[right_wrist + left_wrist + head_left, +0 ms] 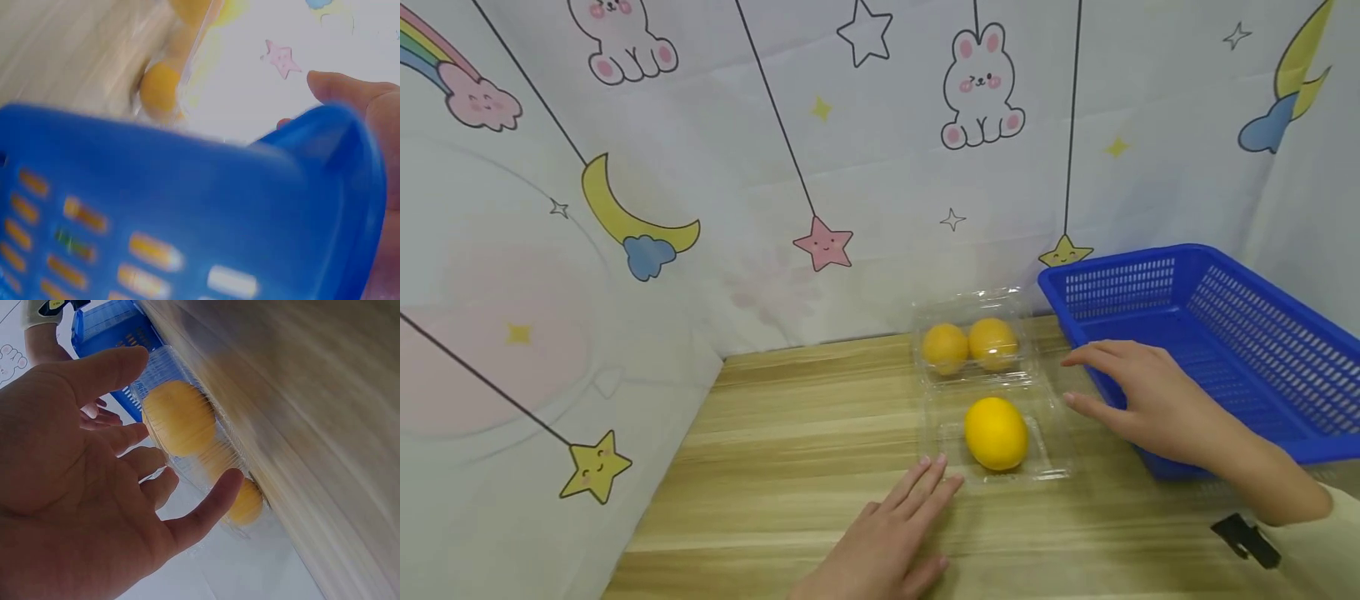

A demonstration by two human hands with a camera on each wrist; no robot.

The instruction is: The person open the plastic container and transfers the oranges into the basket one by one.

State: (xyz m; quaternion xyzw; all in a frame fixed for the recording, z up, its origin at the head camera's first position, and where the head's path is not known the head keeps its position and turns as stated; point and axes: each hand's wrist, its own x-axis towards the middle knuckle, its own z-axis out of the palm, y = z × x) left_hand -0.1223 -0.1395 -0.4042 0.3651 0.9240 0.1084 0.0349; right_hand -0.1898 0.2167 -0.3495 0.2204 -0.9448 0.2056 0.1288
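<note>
A clear plastic clamshell box lies unfolded on the wooden table. Two oranges sit side by side in its back half, and a larger yellow fruit lies in the front half. My left hand is at the box's front left corner, fingers extended, holding nothing; the left wrist view shows its palm facing the fruit. My right hand hovers over the near left side of a blue plastic basket, thumb and fingers apart with nothing between them. In the right wrist view the basket wall hides much of this hand.
A white cloth printed with rabbits, stars and moons hangs behind and left of the wooden table. The slotted basket takes up the right side. A black strap piece is by the right sleeve.
</note>
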